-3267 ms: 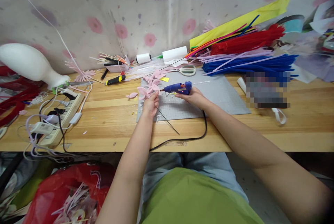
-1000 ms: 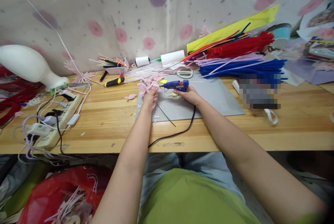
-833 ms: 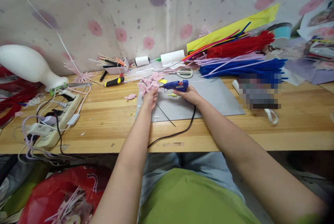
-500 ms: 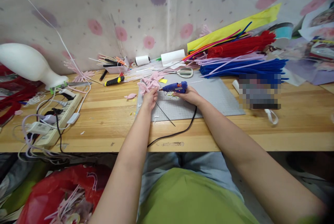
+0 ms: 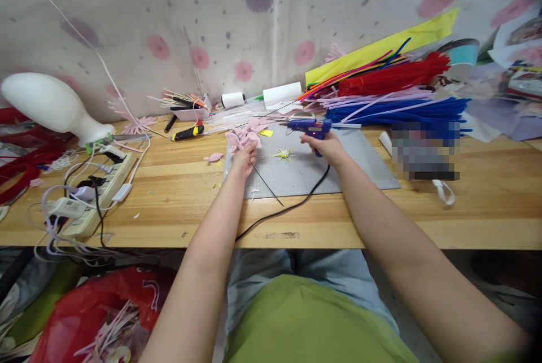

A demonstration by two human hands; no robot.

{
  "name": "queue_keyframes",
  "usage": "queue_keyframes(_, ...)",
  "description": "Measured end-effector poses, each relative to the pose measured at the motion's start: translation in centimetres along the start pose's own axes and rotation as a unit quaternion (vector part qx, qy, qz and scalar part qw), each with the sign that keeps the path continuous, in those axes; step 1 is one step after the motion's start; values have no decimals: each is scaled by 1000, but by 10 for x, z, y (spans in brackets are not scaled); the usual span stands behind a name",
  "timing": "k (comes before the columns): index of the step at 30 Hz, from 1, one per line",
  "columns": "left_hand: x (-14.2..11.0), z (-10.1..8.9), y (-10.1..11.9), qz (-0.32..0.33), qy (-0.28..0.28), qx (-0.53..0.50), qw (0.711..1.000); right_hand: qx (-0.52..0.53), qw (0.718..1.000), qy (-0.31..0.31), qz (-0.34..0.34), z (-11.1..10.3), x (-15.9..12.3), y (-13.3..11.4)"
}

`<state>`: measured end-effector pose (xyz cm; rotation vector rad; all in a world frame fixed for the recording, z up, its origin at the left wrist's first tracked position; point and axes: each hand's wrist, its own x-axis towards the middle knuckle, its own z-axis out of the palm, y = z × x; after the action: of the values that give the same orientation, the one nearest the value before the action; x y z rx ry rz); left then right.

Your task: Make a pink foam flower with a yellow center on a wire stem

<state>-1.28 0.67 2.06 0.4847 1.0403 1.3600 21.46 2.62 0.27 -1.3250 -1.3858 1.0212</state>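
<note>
My left hand (image 5: 244,161) is closed around the base of a pink fuzzy flower (image 5: 242,137), whose thin dark stem (image 5: 267,184) slants out below toward the table's front. In my right hand (image 5: 328,147) is a blue hot glue gun (image 5: 309,127), its nozzle pointing left and apart from the flower. A clear glue stick (image 5: 347,126) juts from the gun's back, and its black cord (image 5: 292,206) runs down over the table edge. Between the hands, a small yellow-and-white spiky piece (image 5: 284,153) lies on the grey cutting mat (image 5: 364,168). A loose pink petal (image 5: 214,157) rests left of the mat.
Behind the mat lie bundles of blue (image 5: 402,110) and red pipe cleaners (image 5: 393,78). A yellow-and-black utility knife (image 5: 187,132) and a white thread spool (image 5: 232,99) are at back left. A power strip (image 5: 99,193) and a white foam head form (image 5: 46,100) stand at left.
My right hand has drawn the glue gun away from the flower, to the right and upward. The yellow-and-white piece is now uncovered. My left hand keeps hold of the flower in nearly the same place.
</note>
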Motion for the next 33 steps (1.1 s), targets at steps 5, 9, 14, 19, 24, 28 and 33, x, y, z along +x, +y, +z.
queue_keyframes(5, -7, 10, 19, 5, -21, 36, 999, -119, 983, 134, 26, -13, 28, 16)
queue_keyframes(9, -14, 18, 36, 21, -52, 112, 992, -252, 963, 90, 12, -9, 44, 19)
queue_keyframes(14, -15, 19, 50, 0, -18, 258, 966, -311, 949, 47, 29, -6, 47, 17)
queue_keyframes(19, -16, 16, 51, 12, -27, 315, 949, -374, 921, 99, -36, -24, 23, 5)
queue_keyframes(24, -23, 20, 47, 1, -104, 307, 946, -283, 956, -72, 30, -22, -12, -29)
queue_keyframes(28, -27, 28, 44, -5, -142, 328, 934, 64, 973, -180, 130, 17, -20, -50)
queue_keyframes(33, -32, 31, 39, 36, -139, 398, 906, 329, 879, -193, 286, 59, -10, -58)
